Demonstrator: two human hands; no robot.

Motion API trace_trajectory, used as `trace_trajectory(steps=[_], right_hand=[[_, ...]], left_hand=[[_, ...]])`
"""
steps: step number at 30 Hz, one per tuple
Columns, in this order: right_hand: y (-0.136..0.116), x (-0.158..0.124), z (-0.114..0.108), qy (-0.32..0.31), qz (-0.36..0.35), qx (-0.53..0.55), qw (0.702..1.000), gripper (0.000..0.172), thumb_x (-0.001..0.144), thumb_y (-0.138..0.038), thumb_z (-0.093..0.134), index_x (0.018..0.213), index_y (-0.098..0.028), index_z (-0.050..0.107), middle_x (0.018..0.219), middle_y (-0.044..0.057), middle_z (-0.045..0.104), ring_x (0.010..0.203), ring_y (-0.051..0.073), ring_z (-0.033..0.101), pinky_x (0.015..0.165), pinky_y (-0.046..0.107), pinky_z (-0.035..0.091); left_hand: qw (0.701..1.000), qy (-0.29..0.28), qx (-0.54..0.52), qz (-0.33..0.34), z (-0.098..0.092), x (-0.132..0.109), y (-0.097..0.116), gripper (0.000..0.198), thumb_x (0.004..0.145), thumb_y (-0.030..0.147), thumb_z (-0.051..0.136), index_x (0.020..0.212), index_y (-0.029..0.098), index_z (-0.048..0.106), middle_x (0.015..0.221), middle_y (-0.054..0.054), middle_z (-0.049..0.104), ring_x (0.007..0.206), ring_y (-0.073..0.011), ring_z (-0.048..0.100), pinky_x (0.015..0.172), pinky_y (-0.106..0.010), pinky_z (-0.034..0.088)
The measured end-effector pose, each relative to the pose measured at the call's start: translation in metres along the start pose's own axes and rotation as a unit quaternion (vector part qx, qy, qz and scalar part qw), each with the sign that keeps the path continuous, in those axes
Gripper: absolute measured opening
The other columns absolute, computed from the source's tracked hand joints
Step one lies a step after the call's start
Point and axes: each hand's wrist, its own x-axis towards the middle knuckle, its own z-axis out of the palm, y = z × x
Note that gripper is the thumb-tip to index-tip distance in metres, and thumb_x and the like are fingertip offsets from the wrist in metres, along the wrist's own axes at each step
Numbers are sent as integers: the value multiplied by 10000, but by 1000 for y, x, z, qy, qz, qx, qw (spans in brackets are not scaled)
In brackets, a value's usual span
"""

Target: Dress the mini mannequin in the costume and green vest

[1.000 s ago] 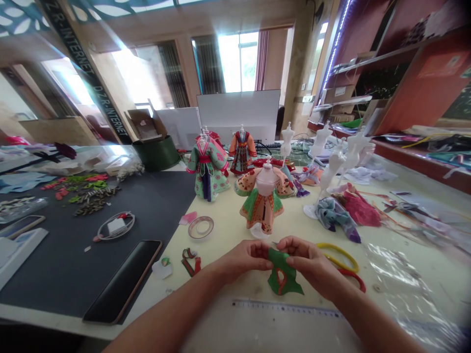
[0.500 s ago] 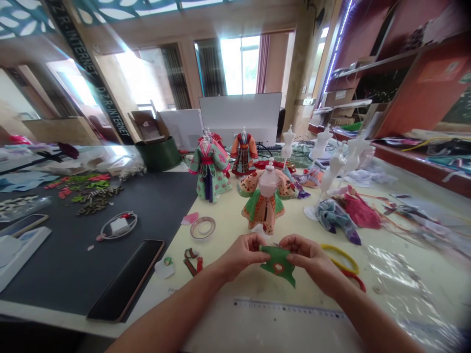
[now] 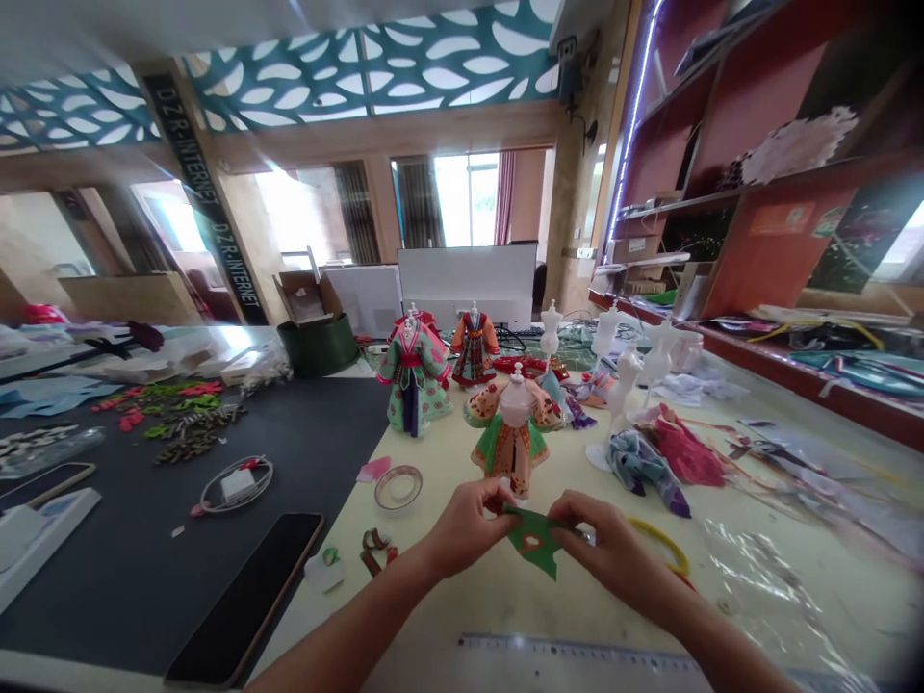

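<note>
A small piece of green fabric (image 3: 532,544) with an orange-rimmed hole is stretched between my two hands. My left hand (image 3: 473,520) pinches its upper left corner between thumb and fingers. At the right edge, my right hand (image 3: 596,534) grips the cloth with fingers closed; a small shiny metal piece shows by those fingers, too small to name. Just beyond them stands a mini dress form (image 3: 517,404) wearing an orange and green robe (image 3: 511,450). Scissors with yellow handles (image 3: 660,544) lie partly hidden behind my right hand.
A clear ruler (image 3: 577,650) lies near the front edge. Left are a tape roll (image 3: 398,488), ribbon scraps (image 3: 376,551) and a phone (image 3: 249,597). Further back stand dressed dress forms (image 3: 411,385) and bare white ones (image 3: 604,332). Clear plastic bags (image 3: 757,568) and fabric scraps (image 3: 685,448) lie right.
My view has tilted up, so the table sits lower in the picture. The green fabric stays in both hands, and my right hand's fingers have shifted along its edge.
</note>
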Motion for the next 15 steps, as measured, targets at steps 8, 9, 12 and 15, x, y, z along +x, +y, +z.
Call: trace_trajectory(steps=[8,9,12,15], right_hand=[[-50,31,-35,86,-92,32,992,42,785,-246,585,757,-214,582,752,8,604,720,163,556,677,303,439],[-54,40,-38,104,-97,43,989,39,773,-250,592,775,-211,590,771,14,613,736,167,561,691,311,445],[-64,68,-47,156,-105,91,978,84,734,-273,609,757,-194,592,732,23,611,688,161,558,628,307,450],[-72,93,-55,202,-96,124,967,133,698,-296,629,758,-182,595,690,14,594,621,145,541,556,288,446]], left_hand=[[996,46,-12,77,-31,15,62,75,729,210,636,735,140,609,705,-11,605,669,-128,535,615,-230,420],[994,55,-25,88,-33,20,69,76,721,203,642,734,138,605,708,-9,604,671,-125,538,613,-226,425],[986,81,-80,123,-41,40,86,106,701,199,661,743,133,589,721,-6,607,675,-119,552,615,-224,443],[978,109,-113,137,-50,60,99,130,695,182,653,793,133,582,704,2,602,629,-105,551,575,-212,438]])
